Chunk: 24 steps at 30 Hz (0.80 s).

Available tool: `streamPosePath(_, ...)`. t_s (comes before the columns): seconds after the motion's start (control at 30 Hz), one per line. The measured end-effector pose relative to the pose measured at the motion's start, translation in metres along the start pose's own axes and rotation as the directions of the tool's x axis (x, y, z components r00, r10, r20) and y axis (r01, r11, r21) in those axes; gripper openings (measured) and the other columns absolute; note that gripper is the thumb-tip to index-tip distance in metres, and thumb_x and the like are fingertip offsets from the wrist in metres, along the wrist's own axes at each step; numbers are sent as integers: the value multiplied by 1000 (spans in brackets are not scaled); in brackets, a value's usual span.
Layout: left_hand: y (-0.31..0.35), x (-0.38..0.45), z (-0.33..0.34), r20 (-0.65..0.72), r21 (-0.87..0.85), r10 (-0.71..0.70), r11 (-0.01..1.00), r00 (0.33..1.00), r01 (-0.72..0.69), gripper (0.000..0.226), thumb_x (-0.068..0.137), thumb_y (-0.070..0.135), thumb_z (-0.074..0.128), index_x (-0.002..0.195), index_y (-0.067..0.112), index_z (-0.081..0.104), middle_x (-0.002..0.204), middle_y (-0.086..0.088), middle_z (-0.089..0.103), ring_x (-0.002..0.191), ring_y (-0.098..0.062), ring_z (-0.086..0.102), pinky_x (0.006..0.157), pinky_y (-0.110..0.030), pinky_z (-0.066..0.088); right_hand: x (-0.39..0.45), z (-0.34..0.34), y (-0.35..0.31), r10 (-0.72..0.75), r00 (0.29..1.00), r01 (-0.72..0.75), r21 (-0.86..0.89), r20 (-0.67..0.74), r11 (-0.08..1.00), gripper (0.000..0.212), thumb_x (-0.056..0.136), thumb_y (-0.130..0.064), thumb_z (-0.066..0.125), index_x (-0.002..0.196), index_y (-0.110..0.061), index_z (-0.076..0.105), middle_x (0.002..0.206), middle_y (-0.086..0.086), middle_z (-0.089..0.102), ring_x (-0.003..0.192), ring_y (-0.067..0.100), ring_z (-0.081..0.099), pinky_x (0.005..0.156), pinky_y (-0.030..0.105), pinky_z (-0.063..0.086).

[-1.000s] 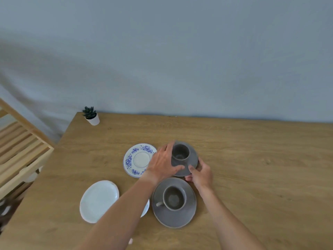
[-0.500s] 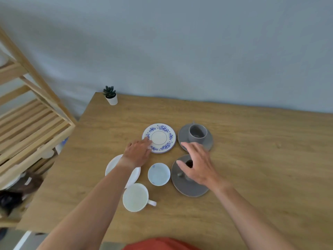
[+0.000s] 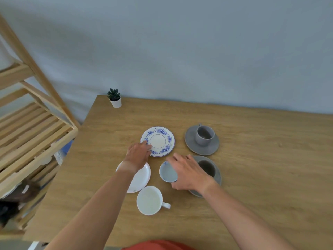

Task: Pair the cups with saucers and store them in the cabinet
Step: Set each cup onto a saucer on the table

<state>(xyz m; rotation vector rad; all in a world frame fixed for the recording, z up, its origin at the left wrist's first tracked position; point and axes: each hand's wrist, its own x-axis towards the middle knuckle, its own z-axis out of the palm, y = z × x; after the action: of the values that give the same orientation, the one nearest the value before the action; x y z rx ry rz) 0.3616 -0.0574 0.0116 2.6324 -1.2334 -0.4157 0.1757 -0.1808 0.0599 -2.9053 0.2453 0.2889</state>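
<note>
My left hand point(image 3: 137, 154) rests on the near left rim of the blue-flowered saucer point(image 3: 158, 141); whether it grips the rim is unclear. My right hand point(image 3: 189, 172) curls over the right side of a small blue-patterned cup point(image 3: 167, 172) standing on the table. A grey cup point(image 3: 204, 135) sits on a grey saucer point(image 3: 193, 144) at the far right. A second grey cup point(image 3: 207, 167) on its grey saucer point(image 3: 218, 175) lies partly under my right wrist. A plain white saucer point(image 3: 141, 177) and a white cup point(image 3: 149, 200) stand nearer to me.
A slatted wooden shelf unit point(image 3: 27, 127) stands left of the table point(image 3: 252, 177), with items on its lower levels. A small potted plant point(image 3: 114, 98) sits at the table's far left corner. A blue-grey wall runs behind.
My hands left the far grey cup and saucer. The left went to the flowered saucer's rim; the right crossed the near grey cup to the small blue-patterned cup. The view shifted left.
</note>
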Motion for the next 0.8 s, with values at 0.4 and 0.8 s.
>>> streamPosePath(0.4, -36, 30, -4, 56, -423, -103, 899, 993, 117, 57, 70, 33, 75, 123, 34, 54, 113, 14, 67, 108, -13, 62, 90, -41, 51, 82, -25, 8, 327, 938, -298, 208, -118, 932, 85, 68, -47, 73, 141, -20, 40, 132, 1, 50, 120, 24, 52, 101, 44, 40)
streamPosePath(0.8, -41, 26, 4, 9, -467, -11, 884, 1000, 14, 51, 80, 34, 69, 127, 35, 49, 100, 17, 62, 102, -14, 57, 95, -44, 45, 115, -15, -1, 361, 928, -337, 201, -94, 920, 84, 75, -42, 72, 147, -19, 35, 136, 4, 49, 126, 28, 50, 101, 44, 40)
